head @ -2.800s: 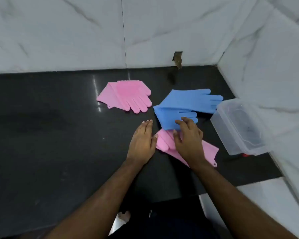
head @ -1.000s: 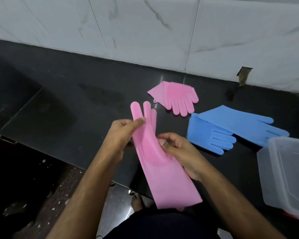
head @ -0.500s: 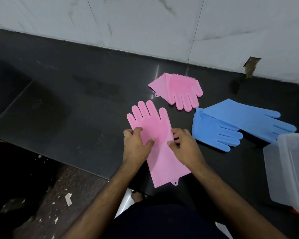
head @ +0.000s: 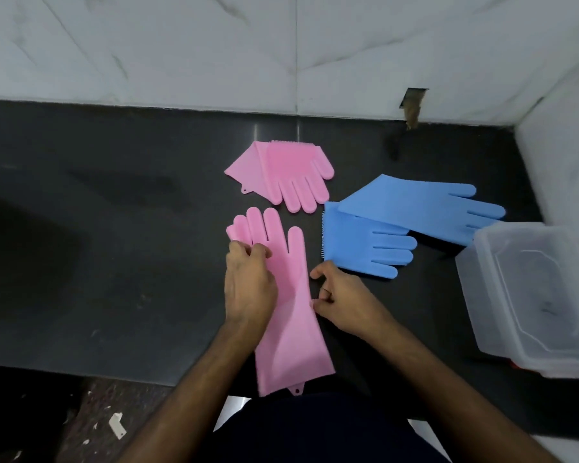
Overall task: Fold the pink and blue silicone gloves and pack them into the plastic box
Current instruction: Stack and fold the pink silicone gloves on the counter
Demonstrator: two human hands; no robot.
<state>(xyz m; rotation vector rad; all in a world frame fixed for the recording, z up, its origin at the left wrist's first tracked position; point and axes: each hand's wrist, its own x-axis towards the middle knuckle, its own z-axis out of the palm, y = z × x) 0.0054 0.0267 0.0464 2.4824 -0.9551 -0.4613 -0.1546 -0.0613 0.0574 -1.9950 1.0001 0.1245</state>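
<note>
Unfolded pink glove [head: 291, 315] is laid flat on the black counter [head: 114, 262], cuff hanging over the near edge.

Its left edge is gripped by the left hand [head: 248, 289]; its right edge is pinched by the right hand [head: 341, 302]. A slide off the edge is risked if the overhanging, slippery silicone is released. Half a second earlier it lay shorter, hands nearer the palm. The plastic box [head: 482, 295] is seen empty at the right.

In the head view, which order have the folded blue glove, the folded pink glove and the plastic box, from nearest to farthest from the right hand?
From the right hand:
1. Folded blue glove, just beyond it and slightly to the right.
2. Folded pink glove, farther back, near the wall.
3. Plastic box, far right at the counter edge; pink glove and box are nearly too close to call.
</note>
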